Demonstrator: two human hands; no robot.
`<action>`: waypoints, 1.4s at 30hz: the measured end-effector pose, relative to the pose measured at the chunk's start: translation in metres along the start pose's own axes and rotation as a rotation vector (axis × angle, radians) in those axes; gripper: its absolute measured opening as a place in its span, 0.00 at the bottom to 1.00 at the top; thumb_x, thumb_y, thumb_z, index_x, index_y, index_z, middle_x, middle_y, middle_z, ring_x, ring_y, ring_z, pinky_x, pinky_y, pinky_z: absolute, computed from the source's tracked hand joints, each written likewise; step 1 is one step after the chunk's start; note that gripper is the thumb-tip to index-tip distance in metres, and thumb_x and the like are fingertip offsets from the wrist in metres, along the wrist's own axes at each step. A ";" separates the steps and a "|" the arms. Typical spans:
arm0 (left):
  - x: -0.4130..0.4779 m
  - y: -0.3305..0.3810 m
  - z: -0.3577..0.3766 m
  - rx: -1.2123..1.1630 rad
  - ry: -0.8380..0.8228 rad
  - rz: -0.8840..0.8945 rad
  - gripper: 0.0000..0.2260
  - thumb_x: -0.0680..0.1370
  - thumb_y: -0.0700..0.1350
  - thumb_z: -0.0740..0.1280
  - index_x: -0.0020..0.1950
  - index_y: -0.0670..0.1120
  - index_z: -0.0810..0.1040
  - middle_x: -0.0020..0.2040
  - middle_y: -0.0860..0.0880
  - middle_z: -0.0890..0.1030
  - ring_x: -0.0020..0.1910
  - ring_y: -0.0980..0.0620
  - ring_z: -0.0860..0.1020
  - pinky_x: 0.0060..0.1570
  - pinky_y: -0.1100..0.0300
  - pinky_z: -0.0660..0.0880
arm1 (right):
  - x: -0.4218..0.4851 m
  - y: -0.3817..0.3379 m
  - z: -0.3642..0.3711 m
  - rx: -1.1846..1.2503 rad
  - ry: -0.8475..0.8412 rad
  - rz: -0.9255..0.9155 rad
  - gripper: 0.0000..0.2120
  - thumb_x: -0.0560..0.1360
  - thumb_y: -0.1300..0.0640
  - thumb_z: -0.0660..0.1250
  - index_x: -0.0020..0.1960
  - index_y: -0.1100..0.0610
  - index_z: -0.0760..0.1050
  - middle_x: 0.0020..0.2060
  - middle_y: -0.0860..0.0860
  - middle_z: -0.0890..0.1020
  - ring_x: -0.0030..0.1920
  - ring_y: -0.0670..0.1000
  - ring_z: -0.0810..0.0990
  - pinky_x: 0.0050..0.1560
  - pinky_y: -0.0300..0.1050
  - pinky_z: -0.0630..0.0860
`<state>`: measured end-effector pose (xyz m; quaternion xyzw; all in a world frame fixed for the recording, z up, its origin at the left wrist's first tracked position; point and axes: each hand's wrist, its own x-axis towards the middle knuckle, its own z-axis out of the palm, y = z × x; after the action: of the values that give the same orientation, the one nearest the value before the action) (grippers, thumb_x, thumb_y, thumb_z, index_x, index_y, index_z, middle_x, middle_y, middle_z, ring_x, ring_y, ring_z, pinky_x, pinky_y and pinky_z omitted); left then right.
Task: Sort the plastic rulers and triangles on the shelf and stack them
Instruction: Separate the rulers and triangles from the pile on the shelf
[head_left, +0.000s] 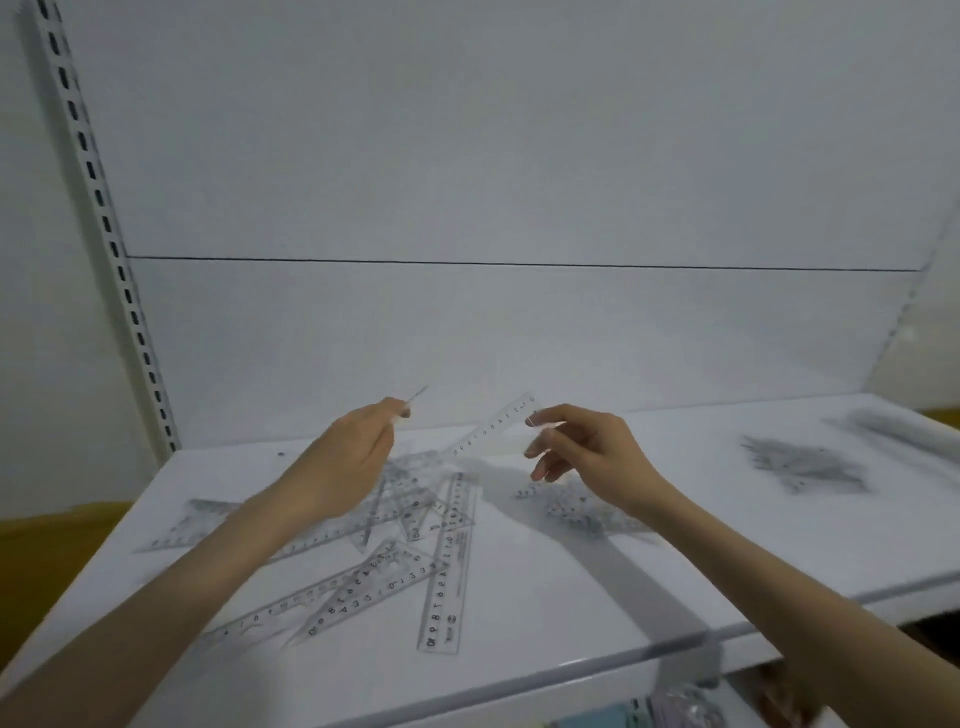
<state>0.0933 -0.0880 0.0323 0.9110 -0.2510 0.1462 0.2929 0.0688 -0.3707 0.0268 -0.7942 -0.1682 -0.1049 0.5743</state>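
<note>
My right hand (576, 447) pinches one end of a clear plastic ruler (493, 427) between thumb and forefinger, holding it above the white shelf (597, 587). My left hand (358, 447) grips another thin clear piece (417, 396) seen edge-on, its tip sticking out past the fingers; I cannot tell whether it is a ruler or a triangle. Below both hands lies a loose heap of clear rulers and triangles (415, 545), crossing one another. A long ruler (449, 566) lies on top, pointing toward me.
A small stack of clear pieces (582, 506) lies under my right wrist. More stacks (805, 465) sit at the shelf's right end. A slotted upright (104, 228) rises at the left. The shelf's front edge (571, 667) runs below, with items on a lower level.
</note>
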 end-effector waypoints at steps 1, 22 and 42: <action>0.008 0.007 0.010 -0.025 -0.025 0.019 0.14 0.83 0.42 0.50 0.65 0.48 0.69 0.45 0.56 0.71 0.42 0.58 0.70 0.42 0.65 0.66 | -0.010 0.001 -0.012 -0.002 0.039 0.020 0.09 0.79 0.67 0.60 0.53 0.62 0.78 0.40 0.59 0.84 0.38 0.59 0.84 0.40 0.46 0.81; 0.121 0.241 0.220 -0.048 -0.199 0.372 0.14 0.71 0.47 0.72 0.54 0.48 0.77 0.42 0.55 0.66 0.48 0.54 0.67 0.45 0.62 0.63 | -0.206 0.040 -0.293 -0.553 0.579 0.190 0.13 0.73 0.64 0.70 0.56 0.54 0.82 0.56 0.45 0.80 0.54 0.35 0.78 0.55 0.30 0.74; 0.138 0.283 0.262 0.182 0.021 0.001 0.28 0.64 0.59 0.62 0.61 0.50 0.75 0.55 0.58 0.76 0.56 0.54 0.71 0.46 0.62 0.66 | -0.075 0.163 -0.371 -0.925 -0.117 -0.185 0.11 0.78 0.59 0.56 0.39 0.59 0.72 0.36 0.51 0.76 0.39 0.58 0.73 0.46 0.56 0.75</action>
<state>0.0852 -0.4970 0.0140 0.9321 -0.2338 0.1781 0.2117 0.0724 -0.7800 -0.0248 -0.9529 -0.2059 -0.1746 0.1382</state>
